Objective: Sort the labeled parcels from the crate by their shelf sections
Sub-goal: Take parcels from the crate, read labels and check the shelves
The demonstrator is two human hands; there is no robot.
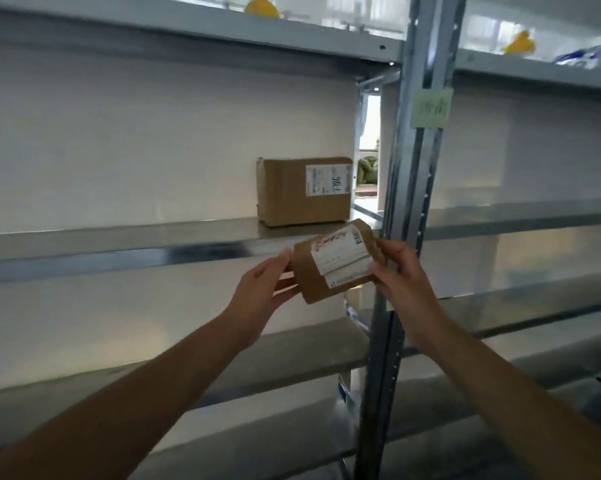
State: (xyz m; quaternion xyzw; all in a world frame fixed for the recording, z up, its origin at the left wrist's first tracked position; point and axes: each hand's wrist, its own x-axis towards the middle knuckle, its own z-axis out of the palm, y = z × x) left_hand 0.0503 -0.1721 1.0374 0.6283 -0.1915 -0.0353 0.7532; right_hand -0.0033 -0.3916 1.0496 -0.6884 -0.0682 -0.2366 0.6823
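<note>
A small brown parcel with a white label on its face is held in the air just in front of the middle shelf's edge. My left hand grips its left end and my right hand grips its right end. Behind it, a larger brown cardboard parcel with a white label stands on the middle shelf, close to the grey upright post. A pale green section tag is stuck on that post.
Grey metal shelves run left and right of the post, with lower shelves beneath my arms. Yellow objects and a blue-white packet sit on the top shelf. A white wall backs the shelving.
</note>
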